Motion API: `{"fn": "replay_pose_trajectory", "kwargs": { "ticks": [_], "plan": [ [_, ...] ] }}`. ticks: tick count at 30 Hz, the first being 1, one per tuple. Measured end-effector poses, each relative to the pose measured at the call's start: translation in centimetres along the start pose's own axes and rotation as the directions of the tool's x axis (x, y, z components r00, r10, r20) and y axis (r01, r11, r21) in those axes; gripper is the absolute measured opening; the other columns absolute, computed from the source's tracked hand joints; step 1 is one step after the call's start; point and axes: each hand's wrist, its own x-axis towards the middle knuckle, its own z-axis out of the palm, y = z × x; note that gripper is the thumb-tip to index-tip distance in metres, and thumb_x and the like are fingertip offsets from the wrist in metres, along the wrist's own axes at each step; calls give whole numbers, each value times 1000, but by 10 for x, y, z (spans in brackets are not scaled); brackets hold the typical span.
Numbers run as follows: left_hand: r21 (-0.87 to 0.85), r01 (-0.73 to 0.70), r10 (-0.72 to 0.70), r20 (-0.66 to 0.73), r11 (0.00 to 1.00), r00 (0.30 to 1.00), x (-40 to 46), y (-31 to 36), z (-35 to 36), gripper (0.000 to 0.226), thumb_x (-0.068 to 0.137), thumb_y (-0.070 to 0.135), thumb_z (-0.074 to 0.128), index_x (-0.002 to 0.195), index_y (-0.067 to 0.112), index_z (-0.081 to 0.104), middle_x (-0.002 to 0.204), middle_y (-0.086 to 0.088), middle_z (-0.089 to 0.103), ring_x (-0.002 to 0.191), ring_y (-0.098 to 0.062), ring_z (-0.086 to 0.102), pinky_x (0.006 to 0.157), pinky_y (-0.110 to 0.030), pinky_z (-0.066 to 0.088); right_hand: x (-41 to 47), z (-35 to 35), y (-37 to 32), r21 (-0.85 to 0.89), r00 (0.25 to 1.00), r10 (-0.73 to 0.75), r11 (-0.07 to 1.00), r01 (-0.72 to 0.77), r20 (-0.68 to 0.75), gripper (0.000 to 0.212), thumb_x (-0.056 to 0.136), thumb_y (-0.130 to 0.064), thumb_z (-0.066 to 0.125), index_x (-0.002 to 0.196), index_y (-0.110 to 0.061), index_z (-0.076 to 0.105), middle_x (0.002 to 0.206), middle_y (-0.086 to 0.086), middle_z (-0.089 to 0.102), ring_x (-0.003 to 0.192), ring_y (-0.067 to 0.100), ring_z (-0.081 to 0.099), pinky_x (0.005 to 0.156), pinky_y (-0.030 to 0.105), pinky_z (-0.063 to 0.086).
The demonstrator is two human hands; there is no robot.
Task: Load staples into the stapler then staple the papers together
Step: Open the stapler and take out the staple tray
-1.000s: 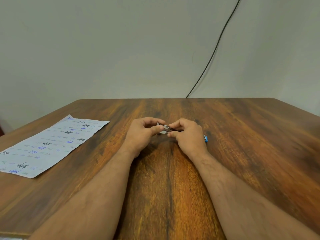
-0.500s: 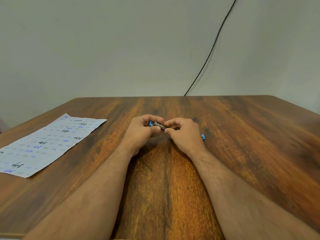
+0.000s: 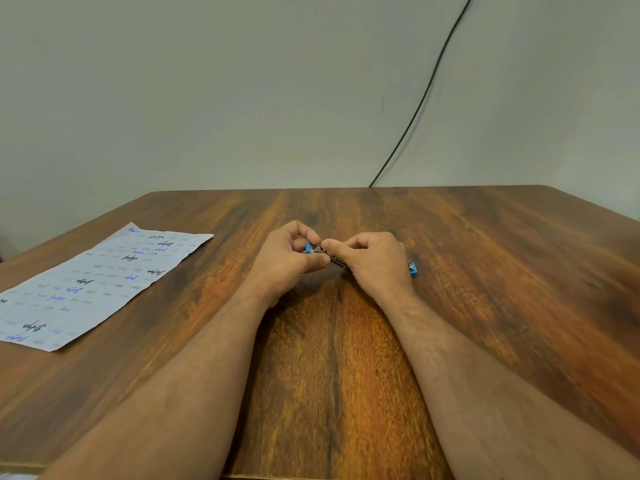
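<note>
A small stapler (image 3: 330, 255), blue with a dark metal middle, sits between my hands at the table's centre. My left hand (image 3: 287, 261) grips its left end, where a blue tip shows between the fingers. My right hand (image 3: 374, 263) curls over the right part with its thumb pressed on the metal channel. A blue end (image 3: 412, 268) pokes out past the right hand. Staples are too small to make out. The papers (image 3: 100, 282), printed with blue and black script, lie flat at the left.
The brown wooden table (image 3: 485, 271) stretches wide to the right and toward me. A black cable (image 3: 415, 105) runs down the pale wall behind the far edge.
The stapler's blue left tip has come into view between my left fingers, and both hands have shifted a little on it. The papers have not moved.
</note>
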Motion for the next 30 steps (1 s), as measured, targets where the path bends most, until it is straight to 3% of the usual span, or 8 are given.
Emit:
{"fn": "replay_pose_trajectory", "kwargs": {
  "ticks": [4, 8, 17, 24, 27, 30],
  "plan": [
    [37, -17, 18, -23, 999, 1000, -1, 1, 2, 30, 79, -4, 79, 90, 16, 59, 92, -31, 72, 91, -45, 71, 91, -56, 55, 0, 1, 0, 6, 1000, 18, 1000, -18, -9, 32, 76, -52, 81, 68, -22, 79, 67, -10, 73, 71, 4, 67, 67, 23, 50],
    [50, -23, 25, -34, 998, 999, -2, 2, 2, 31, 76, -5, 80, 87, 15, 60, 91, -31, 73, 94, -48, 70, 92, -59, 56, -1, 0, -1, -12, 999, 24, 1000, -23, 22, 28, 77, -50, 81, 74, -22, 81, 72, -11, 74, 79, 3, 66, 68, 18, 44],
    [-47, -10, 9, -22, 999, 1000, -1, 4, 3, 30, 76, -16, 74, 85, 8, 59, 96, -14, 79, 93, -25, 77, 87, -40, 60, 0, 1, -1, -20, 997, 41, 999, -39, 63, 3, 80, -26, 76, 77, -25, 77, 75, -10, 74, 77, 5, 68, 70, 24, 53],
    [-85, 2, -6, -47, 996, 999, -2, 7, 5, 31, 74, -23, 69, 81, 5, 58, 96, -19, 78, 86, -22, 77, 70, -25, 61, -1, 1, -2, 2, 997, 52, 999, -52, 51, 8, 77, -17, 73, 76, -26, 72, 72, -6, 74, 74, 8, 69, 71, 29, 57],
    [-91, 12, -18, -65, 996, 998, -1, 6, 6, 32, 72, -26, 67, 78, 4, 56, 93, -18, 78, 81, -20, 77, 65, -23, 60, -2, 1, -4, 14, 998, 49, 999, -50, 28, 12, 78, -13, 68, 73, -23, 72, 67, -6, 72, 68, 6, 65, 67, 25, 52],
    [-94, 22, -30, -80, 995, 996, 0, 6, 8, 35, 70, -28, 64, 74, 5, 55, 89, -13, 79, 73, -12, 76, 58, -20, 56, -3, 0, -4, -4, 999, 42, 999, -42, 4, 17, 81, -13, 64, 69, -20, 75, 70, -8, 72, 73, 6, 65, 67, 24, 51]
  ]
}}
